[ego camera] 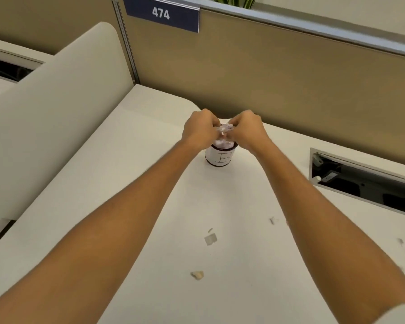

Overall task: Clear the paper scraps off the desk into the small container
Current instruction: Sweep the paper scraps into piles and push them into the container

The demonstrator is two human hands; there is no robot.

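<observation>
A small white container point(220, 157) with a dark rim stands on the white desk point(126, 183), filled with crumpled paper. Directly above it my left hand point(199, 130) and my right hand point(247, 132) meet, both pinching a crumpled wad of thin whitish material point(224, 129) that reaches down into the container's mouth. Loose paper scraps lie nearer to me: a squarish grey one point(211, 239), a crumpled tan one point(197, 274), a small one point(272, 220) and a tiny one point(400, 241) at the right.
A tan partition point(290, 78) with a blue "474" sign point(161, 14) backs the desk. An open cable slot point(365, 183) is cut into the desk at right. A cream curved divider point(56, 101) rises on the left.
</observation>
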